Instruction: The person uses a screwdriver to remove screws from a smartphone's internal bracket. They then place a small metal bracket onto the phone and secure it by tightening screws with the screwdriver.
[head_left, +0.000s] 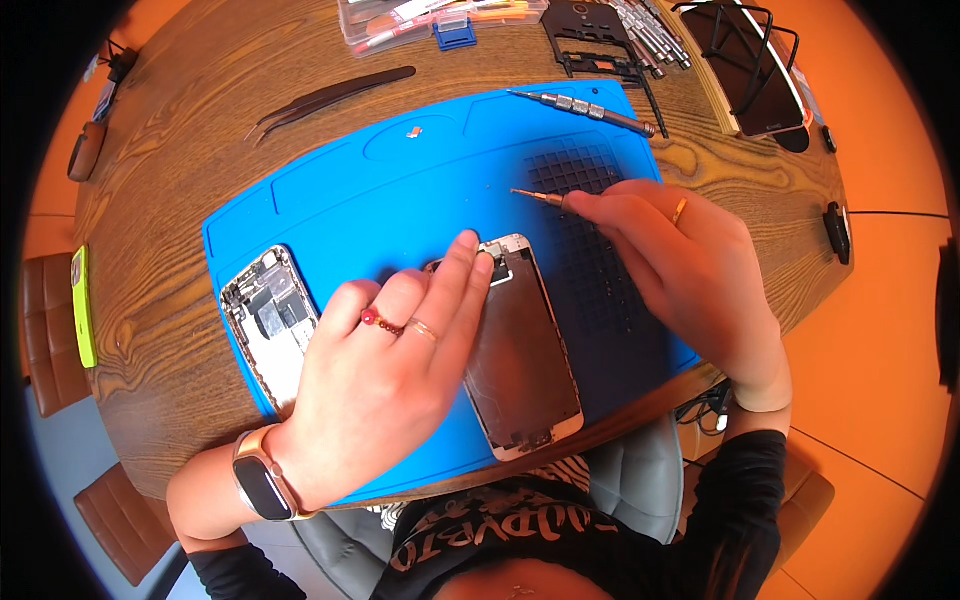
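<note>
A smartphone display assembly (525, 345) lies back side up on a blue silicone repair mat (360, 202). My left hand (390, 360) rests over its upper left part, fingertips touching the top edge. In my right hand (675, 255) is a slim precision screwdriver (536, 196), held between thumb and fingers. Its tip points left above the mat, apart from the display and just left of the moulded grid (574, 169). To the left lies an opened phone housing (270, 322) with exposed inner parts, partly hidden by my left hand. Tiny dark specks, perhaps screws, dot the grid.
Black tweezers (330, 94) lie beyond the mat. Another screwdriver (585, 107) sits at the mat's far edge. Farther back are a clear plastic box (450, 22), a black phone frame (589, 34), several metal drivers (652, 34) and a phone (742, 67) beneath a black wire stand (739, 34).
</note>
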